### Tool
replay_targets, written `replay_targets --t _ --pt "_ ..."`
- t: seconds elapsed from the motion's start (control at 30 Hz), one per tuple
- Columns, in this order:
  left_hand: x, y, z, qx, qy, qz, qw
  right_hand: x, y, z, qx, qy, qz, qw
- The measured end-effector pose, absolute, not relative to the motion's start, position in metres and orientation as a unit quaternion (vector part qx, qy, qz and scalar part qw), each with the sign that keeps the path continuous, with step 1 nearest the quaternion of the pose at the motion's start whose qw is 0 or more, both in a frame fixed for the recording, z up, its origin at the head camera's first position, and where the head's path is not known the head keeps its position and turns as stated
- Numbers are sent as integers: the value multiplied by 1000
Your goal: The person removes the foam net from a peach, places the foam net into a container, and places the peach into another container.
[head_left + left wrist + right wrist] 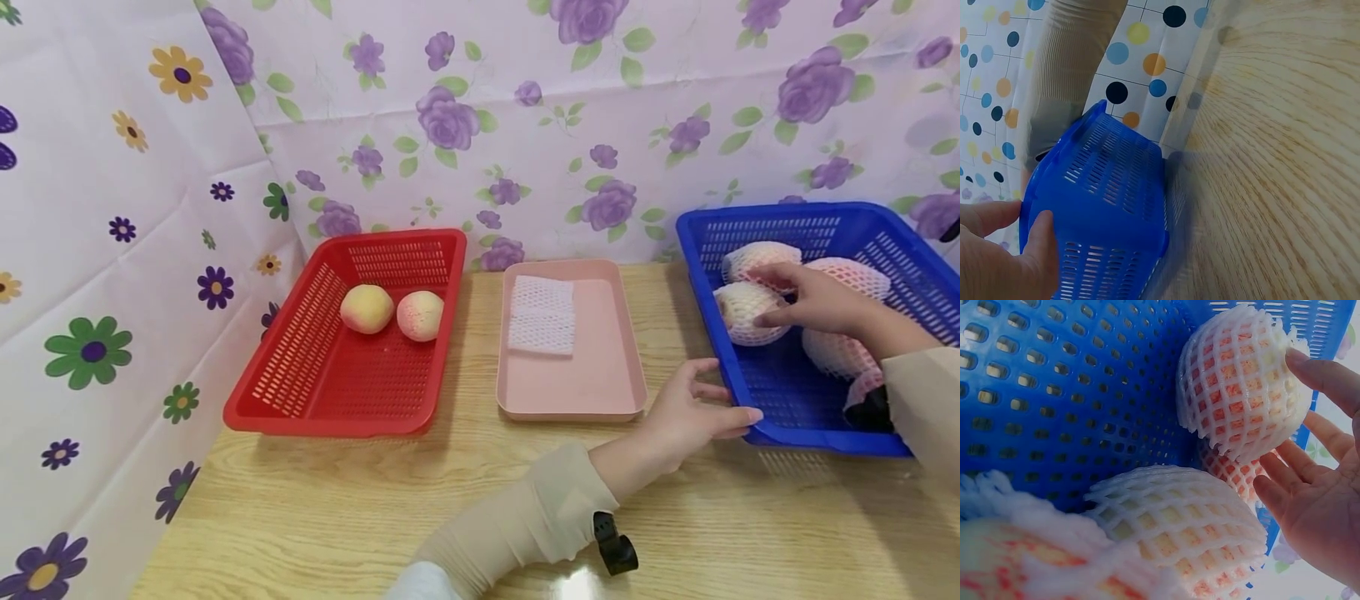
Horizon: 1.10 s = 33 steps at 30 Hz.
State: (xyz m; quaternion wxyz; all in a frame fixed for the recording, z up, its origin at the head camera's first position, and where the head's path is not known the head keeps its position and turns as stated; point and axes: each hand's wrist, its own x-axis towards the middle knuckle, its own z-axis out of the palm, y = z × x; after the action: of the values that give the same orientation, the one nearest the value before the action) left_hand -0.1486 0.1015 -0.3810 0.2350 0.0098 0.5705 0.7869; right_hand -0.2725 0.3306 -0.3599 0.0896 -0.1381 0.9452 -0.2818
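My left hand (693,412) holds the left front rim of a blue basket (832,437); its thumb and a finger meet the rim in the left wrist view. Over the fruit inside, my right hand (832,304) reaches with its fingers spread. Its thumb touches a peach in a white foam net (1241,381), with the other fingers along the far side, not closed round it. Other netted peaches lie about it, among them a back one (761,257) and a pinkish one (851,277). A netted peach (1179,525) also sits low in the right wrist view.
A pink tray (573,392) in the middle holds flat white foam netting (542,317). To the left, a red basket (333,425) contains two bare peaches (367,309). All stand on a wooden table (337,508) before a flowered cloth (517,133).
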Motion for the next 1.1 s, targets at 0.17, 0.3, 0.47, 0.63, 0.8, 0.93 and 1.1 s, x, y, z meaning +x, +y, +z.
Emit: replay_targets --t 0.17,0.3,0.47,0.63,0.8,0.93,1.1 --pt "-150 104 -380 6 569 790 229 -275 330 -360 -150 951 -260 79" --pt "-152 105 -381 2 568 794 219 -277 329 -359 -161 953 -249 70" --pt "-154 106 -381 2 566 795 219 -278 329 -357 -161 957 -232 61" --pt "-153 105 -383 -2 559 799 222 -275 330 -357 -142 958 -234 87" --pt "-152 105 -385 2 554 801 226 -272 334 -358 -127 955 -250 99" --pt "-152 105 -386 5 555 800 228 -270 336 -362 -119 946 -279 118" --pt "-151 106 -386 6 550 804 225 -270 336 -364 -116 937 -294 149"
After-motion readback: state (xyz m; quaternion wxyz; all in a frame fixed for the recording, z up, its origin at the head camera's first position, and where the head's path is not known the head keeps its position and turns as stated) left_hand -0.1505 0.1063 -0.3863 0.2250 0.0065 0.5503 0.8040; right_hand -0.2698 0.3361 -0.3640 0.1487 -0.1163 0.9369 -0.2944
